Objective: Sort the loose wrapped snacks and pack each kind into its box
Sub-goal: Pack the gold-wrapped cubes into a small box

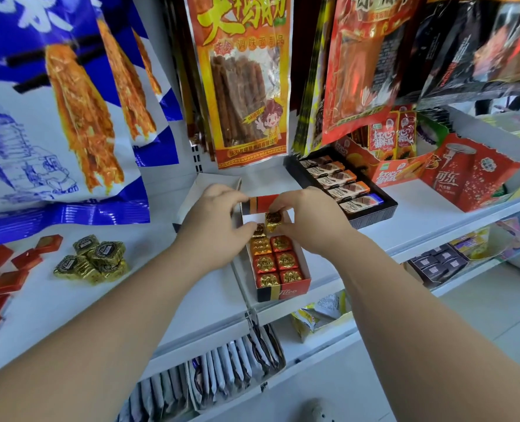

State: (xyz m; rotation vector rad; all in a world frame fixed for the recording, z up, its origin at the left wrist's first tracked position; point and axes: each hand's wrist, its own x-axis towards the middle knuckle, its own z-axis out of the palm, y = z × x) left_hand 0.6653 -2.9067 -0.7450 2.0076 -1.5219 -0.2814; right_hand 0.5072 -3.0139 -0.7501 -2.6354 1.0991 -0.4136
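The right hand (310, 217) pinches a gold-foil chocolate (273, 223) between thumb and fingers over the far end of the red box (283, 289). At its 8 o'clock the left hand (213, 220) touches a second gold piece (258, 230) with its thumb, grip unclear. Six foil chocolates fill the near rows. Loose green-gold chocolates (94, 258) and red squares (24, 260) lie at the box's 9 o'clock.

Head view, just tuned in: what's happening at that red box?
A person is filling the red box on the shelf with foil-wrapped candies. The right hand pinches a gold candy over its far end; the left hand sits beside it, grip unclear. The near rows are full. Green-gold candies and red squares lie loose at left.
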